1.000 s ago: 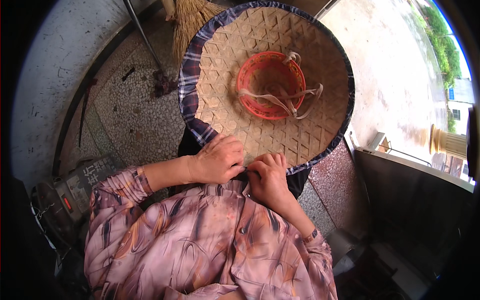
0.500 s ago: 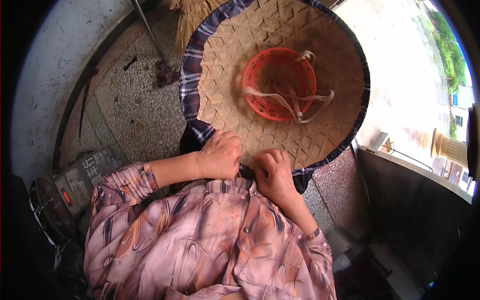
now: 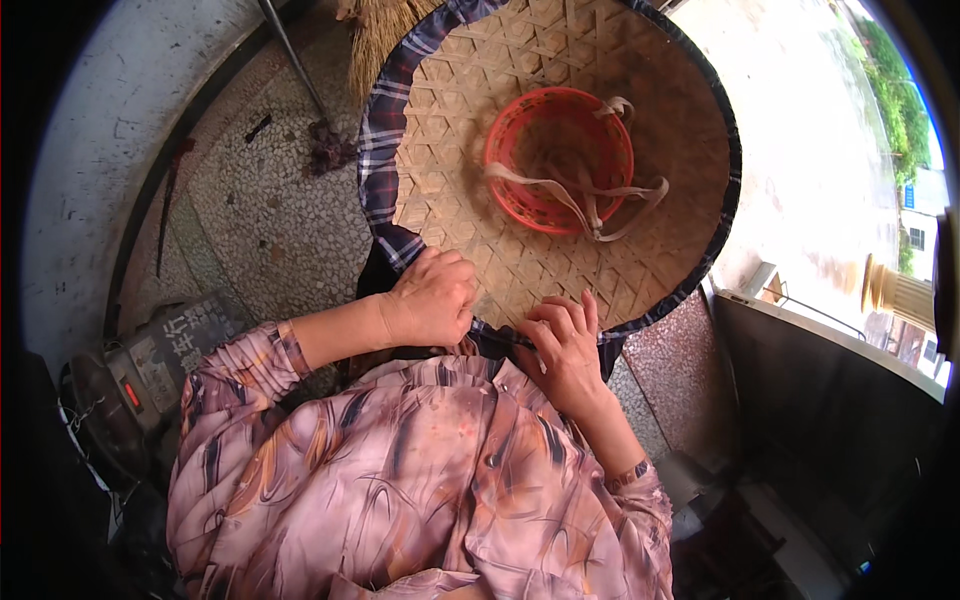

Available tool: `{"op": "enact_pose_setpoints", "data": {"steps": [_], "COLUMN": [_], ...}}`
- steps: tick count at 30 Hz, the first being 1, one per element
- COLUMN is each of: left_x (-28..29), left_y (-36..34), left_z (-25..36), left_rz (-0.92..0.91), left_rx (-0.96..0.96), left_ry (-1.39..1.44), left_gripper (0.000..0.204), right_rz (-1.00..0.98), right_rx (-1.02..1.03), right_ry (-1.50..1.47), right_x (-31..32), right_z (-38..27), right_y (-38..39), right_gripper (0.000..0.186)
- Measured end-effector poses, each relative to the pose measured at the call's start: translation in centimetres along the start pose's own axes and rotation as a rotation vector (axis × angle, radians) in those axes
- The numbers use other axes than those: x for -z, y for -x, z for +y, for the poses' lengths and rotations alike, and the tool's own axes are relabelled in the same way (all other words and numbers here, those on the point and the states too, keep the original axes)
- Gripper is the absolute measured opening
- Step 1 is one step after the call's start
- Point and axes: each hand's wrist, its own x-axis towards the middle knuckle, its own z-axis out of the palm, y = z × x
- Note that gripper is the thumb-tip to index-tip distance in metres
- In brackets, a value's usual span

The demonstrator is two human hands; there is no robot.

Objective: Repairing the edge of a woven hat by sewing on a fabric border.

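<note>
Over speckled floor point(image 3: 275, 220), left grip point(image 3: 434, 299) and right grip point(image 3: 566, 352) pinch a hollow-up round hat point(image 3: 445, 170) by its rim.

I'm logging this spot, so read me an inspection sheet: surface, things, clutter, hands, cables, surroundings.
Surface: speckled floor
Things: woven hat with plaid trim, red inner band, pale strap
Clutter: broom and dark rod, upper left
Hands: left hand curled over near trim; right hand at the near rim, one finger raised
Cables: pale strand lower left, too small to identify
Surroundings: grey wall left, greenery upper right
</note>
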Motion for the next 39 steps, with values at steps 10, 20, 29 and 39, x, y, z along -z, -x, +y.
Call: {"op": "enact_pose_setpoints", "data": {"steps": [10,20,29,39], "left_x": [1.7,-0.2,-0.9,-1.1], "left_y": [-0.1,-0.2,-0.1,-0.7], "left_z": [1.2,2.4,2.5,2.5], "left_rz": [-0.026,-0.061,-0.127,-0.085], "left_rx": [-0.143,-0.162,-0.013,0.004], "left_ry": [0.097,0.205,0.21,0.034], "left_gripper": [0.023,0.018,0.008,0.004], "right_rz": [-0.021,-0.021,-0.07,-0.126], "right_rx": [-0.026,-0.011,-0.07,0.118], "right_ry": [-0.017,-0.115,-0.047,0.174], "right_x": [-0.5,-0.2,-0.4,1.6], "right_z": [0.2,0.2,-0.3,0.7], "right_y": [-0.1,-0.7,-0.4,1.1], "right_gripper": [0.022,0.013,0.02,0.038]}}
